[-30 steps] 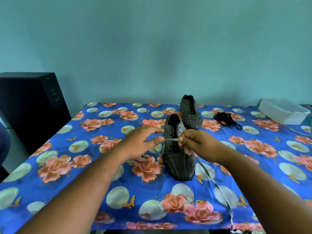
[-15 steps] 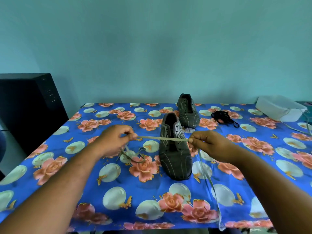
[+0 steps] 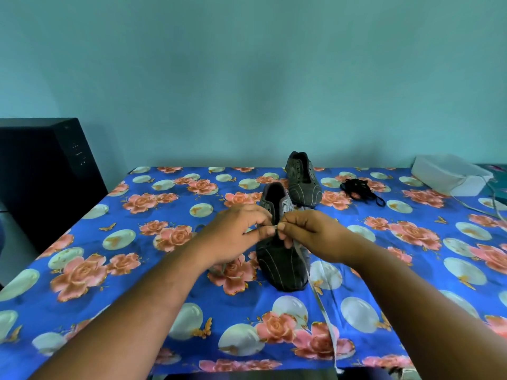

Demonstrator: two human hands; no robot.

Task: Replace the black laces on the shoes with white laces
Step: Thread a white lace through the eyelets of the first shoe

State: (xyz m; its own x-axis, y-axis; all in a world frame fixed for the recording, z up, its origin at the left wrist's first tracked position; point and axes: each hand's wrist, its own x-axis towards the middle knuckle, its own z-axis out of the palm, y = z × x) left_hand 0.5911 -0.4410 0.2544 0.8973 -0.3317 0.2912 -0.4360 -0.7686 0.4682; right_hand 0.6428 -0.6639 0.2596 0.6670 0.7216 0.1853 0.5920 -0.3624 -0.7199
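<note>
A dark striped shoe [image 3: 284, 267] stands at the middle of the table, toe toward me. My left hand [image 3: 236, 234] and my right hand [image 3: 310, 233] meet just above its eyelets, and both pinch the white lace [image 3: 319, 297] there. The lace's long tail runs from my right hand down past the shoe's right side to the table's front edge. The second dark shoe [image 3: 301, 179] stands behind, with no lace that I can see. A bundle of black laces [image 3: 359, 187] lies to its right.
The table [image 3: 109, 270] wears a blue floral cloth. A white box [image 3: 450, 176] with a cable sits at the back right corner. A black speaker cabinet [image 3: 41, 174] stands off the table's left side.
My left hand, which had drawn the lace out to the left, has come back to the shoe. Both hands now meet over the eyelets.
</note>
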